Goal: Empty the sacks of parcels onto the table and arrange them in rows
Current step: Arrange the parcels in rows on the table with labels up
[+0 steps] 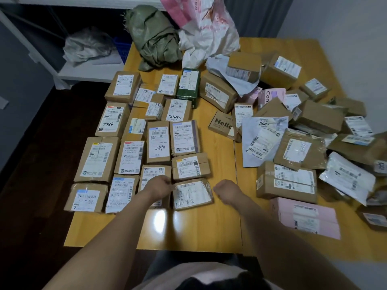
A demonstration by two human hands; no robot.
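Both bare forearms are reaching in from the near edge over the surface [188,231]. Left hand [161,186] is sitting with fingers curled at the left edge of a brown box [191,193]; cannot tell if it is gripping. Right hand [227,190] is sitting just beside the box's right edge, fingers tucked under and hidden; cannot tell its state. Box is lying flat, label up, as the nearest one in the right-hand column of the rows of parcels [134,132]. Rows are filling the left half, and the near-left parcel [87,197] is sticking out past the left edge. Bare wood is showing between the rows and the near edge, and a bare lane is running up the middle. Loose heap of parcels [303,126] is crowding the right half up to the right edge, with a pink parcel [305,216] lying nearest. Green sack [155,38] and white-pink sack [205,28] are slumping at the far edge.
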